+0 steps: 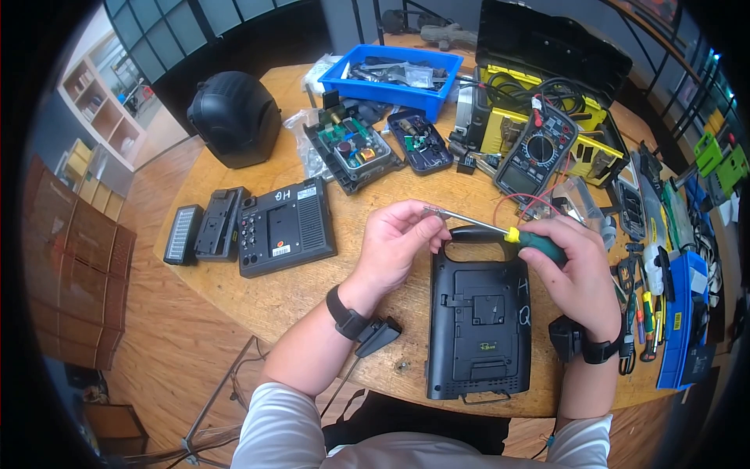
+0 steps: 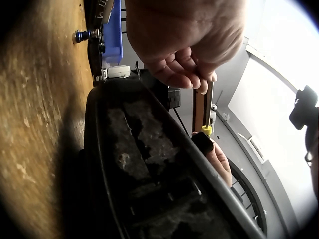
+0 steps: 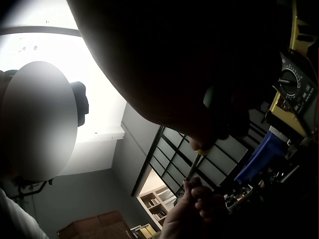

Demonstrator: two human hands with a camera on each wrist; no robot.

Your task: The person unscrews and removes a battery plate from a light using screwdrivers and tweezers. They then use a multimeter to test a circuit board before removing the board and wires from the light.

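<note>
A screwdriver (image 1: 480, 223) with a green and yellow handle lies level across both hands, above the top end of a black handled device. My right hand (image 1: 576, 270) grips its handle. At the other end, my left hand (image 1: 400, 244) pinches the metal tip between thumb and fingers; whatever sits at the tip is hidden by them. Below the hands, the black device (image 1: 480, 328) rests flat on the table, its carry handle (image 1: 473, 233) pointing away from me. In the left wrist view, the yellow collar (image 2: 206, 130) shows beside the right fingers. Deep shadow darkens the right hand in its wrist view.
Left on the wooden table (image 1: 375, 344) sit a black panel unit (image 1: 287, 227) and a black case (image 1: 234, 117). Behind are an opened circuit housing (image 1: 351, 148), a blue bin (image 1: 391, 90) and a multimeter (image 1: 537, 152) against a yellow toolbox. Several hand tools (image 1: 648, 320) line the right edge.
</note>
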